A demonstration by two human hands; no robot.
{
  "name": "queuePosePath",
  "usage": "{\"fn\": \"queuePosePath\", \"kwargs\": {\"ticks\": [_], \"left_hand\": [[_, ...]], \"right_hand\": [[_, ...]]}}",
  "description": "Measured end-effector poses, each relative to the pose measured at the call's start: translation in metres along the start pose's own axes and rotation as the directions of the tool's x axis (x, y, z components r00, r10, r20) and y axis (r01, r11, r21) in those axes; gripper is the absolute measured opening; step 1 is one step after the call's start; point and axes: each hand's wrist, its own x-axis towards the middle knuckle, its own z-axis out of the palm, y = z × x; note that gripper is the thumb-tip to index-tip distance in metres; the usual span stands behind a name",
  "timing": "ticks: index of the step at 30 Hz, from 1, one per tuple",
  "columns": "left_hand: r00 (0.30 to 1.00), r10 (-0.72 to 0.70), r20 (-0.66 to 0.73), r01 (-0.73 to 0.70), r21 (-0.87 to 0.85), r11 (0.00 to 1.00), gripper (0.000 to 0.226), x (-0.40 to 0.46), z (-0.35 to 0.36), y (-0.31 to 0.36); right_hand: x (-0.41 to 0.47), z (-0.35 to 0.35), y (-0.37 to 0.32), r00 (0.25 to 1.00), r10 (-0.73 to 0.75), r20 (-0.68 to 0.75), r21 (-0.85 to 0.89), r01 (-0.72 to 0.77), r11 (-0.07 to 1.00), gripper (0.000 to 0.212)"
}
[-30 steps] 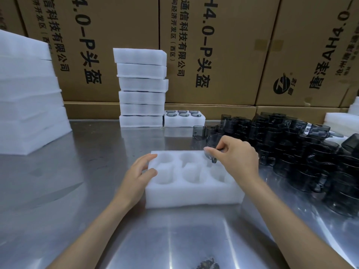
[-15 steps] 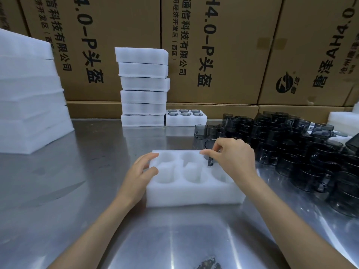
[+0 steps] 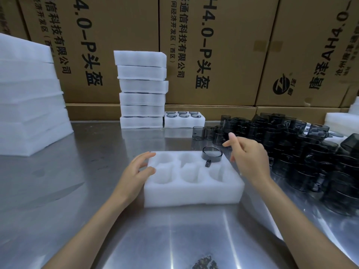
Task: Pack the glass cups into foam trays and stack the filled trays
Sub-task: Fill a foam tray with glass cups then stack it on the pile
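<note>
We see one glass cup (image 3: 212, 155) seated in the far-right pocket of the foam tray (image 3: 192, 193), rim up, handle pointing toward the near side; five pockets are bare. Our right hand (image 3: 249, 159) hovers just right of that cup, fingers loosely spread, gripping nothing. Our left hand (image 3: 136, 170) rests fingers-relaxed against the tray's left edge, steadying it. The loose cup pile (image 3: 303, 152) lies to the right and far side, so the right hand is the nearer one; we judge it reaches there next. The cups stand upright, axis vertical. A filled tray (image 3: 184, 119) sits far off beside the tray stack (image 3: 142, 88). Cardboard boxes (image 3: 209, 49) read "4.0-P头盔", "信科技有限公司", "(西区)"; the right box shows an upside-down "AH4", logo illegible.
</note>
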Motion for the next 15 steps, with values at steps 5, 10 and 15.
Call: {"fn": "queuePosePath", "kwargs": {"ticks": [5, 10, 15], "left_hand": [[0.987, 0.146, 0.064, -0.152, 0.102, 0.983, 0.047, 0.005, 0.004, 0.024], [0.856, 0.096, 0.509, -0.361, 0.453, 0.815, 0.056, 0.022, 0.044, 0.054], [0.797, -0.056, 0.601, -0.427, 0.627, 0.652, 0.054, 0.034, 0.070, 0.063]], "right_hand": [[-0.006, -0.005, 0.010, 0.995, -0.025, 0.101, 0.049, 0.020, 0.999, 0.040], [-0.008, -0.001, 0.016, 0.909, -0.079, 0.409, 0.059, 0.061, 0.996, 0.043], [-0.008, 0.004, 0.022, 0.795, -0.051, 0.604, -0.030, 0.086, 0.996, 0.045]]}}
